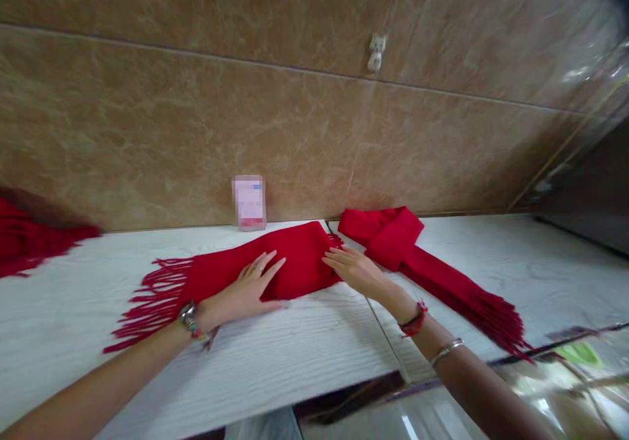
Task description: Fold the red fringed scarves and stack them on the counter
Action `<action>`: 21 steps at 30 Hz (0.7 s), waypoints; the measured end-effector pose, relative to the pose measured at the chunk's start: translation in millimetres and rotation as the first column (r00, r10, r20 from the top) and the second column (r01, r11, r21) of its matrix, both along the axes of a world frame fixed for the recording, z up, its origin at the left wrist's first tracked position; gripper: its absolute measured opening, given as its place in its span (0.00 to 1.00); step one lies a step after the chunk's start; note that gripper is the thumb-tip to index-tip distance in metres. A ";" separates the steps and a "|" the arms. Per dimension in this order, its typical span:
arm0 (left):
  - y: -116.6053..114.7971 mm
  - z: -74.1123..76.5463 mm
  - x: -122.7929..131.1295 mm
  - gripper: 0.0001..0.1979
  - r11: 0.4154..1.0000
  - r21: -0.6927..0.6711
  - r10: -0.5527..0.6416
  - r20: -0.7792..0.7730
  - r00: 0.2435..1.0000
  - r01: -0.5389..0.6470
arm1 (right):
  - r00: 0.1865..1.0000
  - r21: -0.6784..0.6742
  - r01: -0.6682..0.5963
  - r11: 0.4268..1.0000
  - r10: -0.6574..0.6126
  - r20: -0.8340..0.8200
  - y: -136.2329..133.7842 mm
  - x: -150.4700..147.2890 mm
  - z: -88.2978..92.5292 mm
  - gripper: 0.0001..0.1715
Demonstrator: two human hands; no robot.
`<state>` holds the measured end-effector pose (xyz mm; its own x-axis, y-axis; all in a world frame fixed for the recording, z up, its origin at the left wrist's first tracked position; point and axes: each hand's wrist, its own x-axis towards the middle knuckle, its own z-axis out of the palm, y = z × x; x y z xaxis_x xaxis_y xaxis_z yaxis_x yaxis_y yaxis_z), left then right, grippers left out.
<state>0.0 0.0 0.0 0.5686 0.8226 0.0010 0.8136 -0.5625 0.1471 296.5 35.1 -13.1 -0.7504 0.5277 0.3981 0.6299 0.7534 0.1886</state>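
A red scarf (299,260) lies folded on the white tabletop, with its long fringe spread at the left end and a shorter bit of fringe at the right end. My left hand (246,287) rests on the scarf's lower middle, fingers spread. At the right end, my right hand (356,271) touches the edge with its fingers stretched out. Just right of that hand is a second red scarf (396,237), its upper part folded across itself and its fringed tail running toward the table's front right edge.
Another heap of red fringed cloth (29,240) lies at the far left. A small blurred-out card or box (249,203) leans on the brown marbled wall (171,132) behind the table (275,355). A small white hook (376,54) sits on the wall. A light green object (580,353) is below right.
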 end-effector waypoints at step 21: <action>-31.9 7.2 -15.7 0.34 0.970 0.210 -0.053 -0.303 0.951 0.121 | 0.998 -0.025 -0.033 0.999 0.034 0.052 -10.9 10.3 -1.8 0.26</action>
